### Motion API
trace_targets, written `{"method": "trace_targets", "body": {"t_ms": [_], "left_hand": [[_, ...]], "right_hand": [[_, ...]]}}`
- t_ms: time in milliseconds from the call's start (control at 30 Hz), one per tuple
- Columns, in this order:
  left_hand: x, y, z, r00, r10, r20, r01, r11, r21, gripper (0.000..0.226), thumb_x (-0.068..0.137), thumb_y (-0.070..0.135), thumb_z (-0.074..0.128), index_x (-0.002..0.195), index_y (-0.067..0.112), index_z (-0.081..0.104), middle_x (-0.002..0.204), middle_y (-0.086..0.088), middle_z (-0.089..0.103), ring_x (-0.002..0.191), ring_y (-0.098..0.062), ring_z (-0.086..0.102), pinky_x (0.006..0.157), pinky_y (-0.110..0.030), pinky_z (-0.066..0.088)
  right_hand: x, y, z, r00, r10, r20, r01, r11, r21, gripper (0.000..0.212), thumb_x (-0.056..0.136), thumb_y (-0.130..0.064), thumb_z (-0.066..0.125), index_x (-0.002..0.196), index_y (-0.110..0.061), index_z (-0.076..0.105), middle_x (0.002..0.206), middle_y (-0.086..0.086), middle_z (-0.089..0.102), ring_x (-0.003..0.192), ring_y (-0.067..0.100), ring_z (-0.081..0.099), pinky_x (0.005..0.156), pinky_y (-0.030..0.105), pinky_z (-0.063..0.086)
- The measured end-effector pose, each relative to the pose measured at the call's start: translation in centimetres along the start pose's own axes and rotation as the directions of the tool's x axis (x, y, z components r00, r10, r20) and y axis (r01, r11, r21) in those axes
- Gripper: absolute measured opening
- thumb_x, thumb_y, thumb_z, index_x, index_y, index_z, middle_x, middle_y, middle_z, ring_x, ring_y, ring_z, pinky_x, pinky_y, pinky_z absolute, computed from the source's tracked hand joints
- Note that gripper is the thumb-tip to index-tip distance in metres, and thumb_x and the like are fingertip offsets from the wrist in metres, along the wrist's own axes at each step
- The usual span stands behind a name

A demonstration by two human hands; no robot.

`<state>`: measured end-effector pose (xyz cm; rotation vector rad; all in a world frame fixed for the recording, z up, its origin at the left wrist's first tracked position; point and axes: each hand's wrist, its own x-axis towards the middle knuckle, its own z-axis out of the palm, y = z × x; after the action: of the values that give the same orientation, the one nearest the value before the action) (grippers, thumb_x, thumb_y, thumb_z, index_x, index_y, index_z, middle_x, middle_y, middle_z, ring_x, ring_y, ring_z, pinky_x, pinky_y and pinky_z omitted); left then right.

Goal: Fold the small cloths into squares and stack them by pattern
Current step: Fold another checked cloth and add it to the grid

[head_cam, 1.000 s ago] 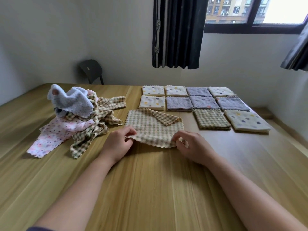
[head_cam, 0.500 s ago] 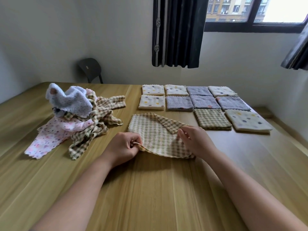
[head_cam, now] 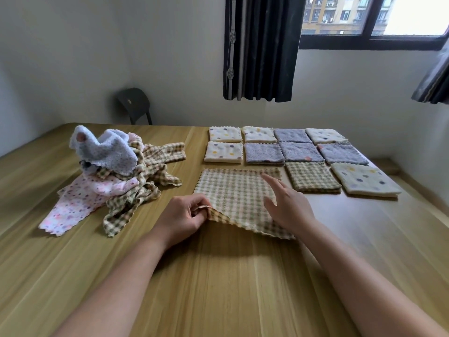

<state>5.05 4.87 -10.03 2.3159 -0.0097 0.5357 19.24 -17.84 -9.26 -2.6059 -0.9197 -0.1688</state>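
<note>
On the wooden counter [head_cam: 218, 283], nearest the person, the left hand [head_cam: 184, 215] pinches the near left corner of a beige checked cloth [head_cam: 233, 188] and holds that corner just off the surface. The rest of the cloth lies spread flat. The right hand [head_cam: 288, 206] is over the cloth's right side with its fingers straight and spread, gripping nothing, the forefinger reaching toward the far right corner.

To the left lies a loose heap of unfolded cloths [head_cam: 114, 181]: pink dotted at the bottom, checked ones tangled through it, a grey one on top.

Just right of the spread cloth sits a folded checked square [head_cam: 312, 177], and beside it a folded cream dotted square [head_cam: 364, 180]. Behind these are two rows of folded squares [head_cam: 263, 153], cream dotted and grey, set edge to edge.

Beyond the counter, a dark chair [head_cam: 134, 104] stands at the wall and a black curtain [head_cam: 260, 47] hangs beside a window [head_cam: 374, 18].
</note>
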Motion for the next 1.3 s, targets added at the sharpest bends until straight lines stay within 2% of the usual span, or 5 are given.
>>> {"method": "trace_targets", "body": {"t_ms": [133,267,600,767,1300], "left_hand": [[0.3,0.2,0.1,0.993,-0.048,-0.11,0.044,0.998,-0.038,0.015,0.084,0.008,0.072,0.087,0.023,0.069,0.085,0.014,0.07,0.083,0.003,0.065,0.075,-0.01,0.048],[0.5,0.2,0.3,0.98,-0.106,-0.166,0.097,0.993,-0.06,0.017,0.083,0.01,0.073,0.086,0.027,0.069,0.086,0.015,0.071,0.083,0.002,0.065,0.074,-0.009,0.046],[0.4,-0.3,0.0,0.954,-0.172,-0.245,0.156,0.984,-0.085,0.031,0.083,0.0,0.068,0.082,0.031,0.066,0.086,0.017,0.069,0.08,0.008,0.063,0.071,-0.006,0.046],[0.6,-0.5,-0.1,0.887,-0.257,-0.384,0.241,0.966,-0.089,0.018,0.084,0.004,0.066,0.083,0.022,0.067,0.073,0.014,0.066,0.064,0.005,0.061,0.058,-0.009,0.046],[0.7,-0.2,0.2,0.88,-0.188,-0.436,0.233,0.971,0.051,0.014,0.093,0.016,0.059,0.079,0.016,0.06,0.056,0.006,0.058,0.049,-0.008,0.055,0.048,-0.018,0.039]], "right_hand": [[-1.3,-1.1,-1.2,0.979,-0.202,-0.041,0.205,0.931,0.303,0.052,0.089,-0.06,0.052,0.132,-0.032,0.049,0.119,-0.015,0.058,0.087,-0.007,0.054,0.07,0.018,0.04],[-2.1,-2.8,-1.5,0.95,-0.293,0.104,0.287,0.955,0.068,0.061,0.078,-0.064,0.055,0.131,-0.039,0.039,0.121,-0.02,0.058,0.107,0.004,0.056,0.086,0.03,0.047],[-1.5,0.4,-0.7,0.984,0.012,-0.178,0.033,0.968,0.248,0.022,0.083,-0.009,0.064,0.103,-0.018,0.065,0.085,-0.004,0.067,0.072,0.015,0.058,0.064,0.03,0.044],[-1.3,1.7,-0.2,0.964,0.16,-0.211,-0.008,0.814,0.58,0.012,0.089,-0.018,0.065,0.079,-0.024,0.065,0.065,-0.01,0.062,0.057,0.012,0.052,0.059,0.029,0.042],[-1.5,1.2,-0.7,0.953,0.213,-0.214,-0.065,0.836,0.544,0.03,0.089,-0.012,0.062,0.06,-0.01,0.053,0.05,-0.007,0.044,0.047,0.005,0.036,0.046,0.018,0.028]]}}
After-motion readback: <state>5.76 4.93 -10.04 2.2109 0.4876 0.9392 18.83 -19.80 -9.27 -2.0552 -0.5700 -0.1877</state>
